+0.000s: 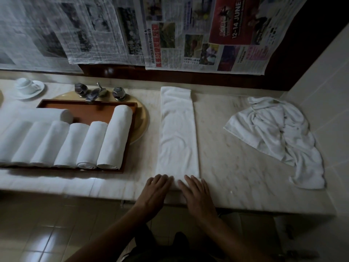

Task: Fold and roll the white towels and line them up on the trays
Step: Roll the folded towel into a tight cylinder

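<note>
A white towel [177, 129], folded into a long narrow strip, lies on the marble counter and runs from the back wall to the front edge. My left hand [154, 193] and my right hand [196, 195] lie side by side, fingers straight, on the strip's near end. A brown tray [130, 137] to the left carries several rolled white towels [94, 144] in a row, with one more roll [37, 114] lying crosswise behind them. A crumpled white towel [277, 137] sits at the right.
The tray rests over a beige sink [142, 120] with a chrome tap [94, 94]. A white cup on a saucer [28, 87] stands at the back left. Newspaper sheets [188, 35] hang on the back wall. A tiled wall [321, 91] bounds the counter on the right.
</note>
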Tool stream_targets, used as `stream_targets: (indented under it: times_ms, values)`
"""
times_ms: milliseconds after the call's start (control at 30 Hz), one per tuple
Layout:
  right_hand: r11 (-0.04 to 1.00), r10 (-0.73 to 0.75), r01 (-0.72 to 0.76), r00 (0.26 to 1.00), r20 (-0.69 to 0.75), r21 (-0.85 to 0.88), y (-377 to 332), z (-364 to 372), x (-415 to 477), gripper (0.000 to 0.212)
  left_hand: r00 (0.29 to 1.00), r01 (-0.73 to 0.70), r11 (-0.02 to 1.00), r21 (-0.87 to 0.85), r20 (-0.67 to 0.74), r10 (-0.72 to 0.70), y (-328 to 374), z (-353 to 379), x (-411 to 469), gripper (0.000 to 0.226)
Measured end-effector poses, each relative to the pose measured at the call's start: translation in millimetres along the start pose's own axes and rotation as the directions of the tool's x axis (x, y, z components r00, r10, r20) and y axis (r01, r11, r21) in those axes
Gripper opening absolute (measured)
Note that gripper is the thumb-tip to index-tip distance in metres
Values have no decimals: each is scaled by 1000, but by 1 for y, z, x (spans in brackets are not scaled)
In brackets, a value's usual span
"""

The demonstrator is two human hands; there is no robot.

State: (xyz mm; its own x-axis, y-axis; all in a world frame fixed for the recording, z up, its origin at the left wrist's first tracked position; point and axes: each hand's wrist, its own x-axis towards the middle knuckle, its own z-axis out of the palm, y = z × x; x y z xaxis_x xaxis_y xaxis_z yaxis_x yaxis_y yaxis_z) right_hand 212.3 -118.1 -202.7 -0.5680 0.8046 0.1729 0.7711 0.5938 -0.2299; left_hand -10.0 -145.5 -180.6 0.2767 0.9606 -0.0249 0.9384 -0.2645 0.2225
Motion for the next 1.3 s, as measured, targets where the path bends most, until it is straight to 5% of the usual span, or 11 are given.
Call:
stream_targets:
  times_ms: [333,533,700,967,1033,1133,1300]
  values:
    - [984,-123,125,992,-27,124,15,-20,-10,43,998,16,978,-208,67,-2,-6,-18,-24,54]
    - [928,55,-82,995,83,363,18,-28,-12,33,986,162,867,-471,46,-159,-10,-16,-26,46]
    - [960,79,-97,994,77,262,18,-36,2,37,949,303,780,-547,95,-302,-13,-25,-13,22]
    - [999,39,-35,989,-142,35,-26,-26,-19,33,863,474,671,-571,149,-483,-6,-29,5,31]
    - [998,65,-63,990,-123,19,-27,-18,-21,37,866,446,715,-538,56,-497,0,-30,4,32]
    - [998,64,-64,996,-64,1,-23,-11,-18,53,936,256,929,-266,-171,-307,5,-21,-3,42]
    - [999,34,-34,999,9,-21,-12,-9,-5,60,997,49,994,95,-65,-43,21,-1,-6,77]
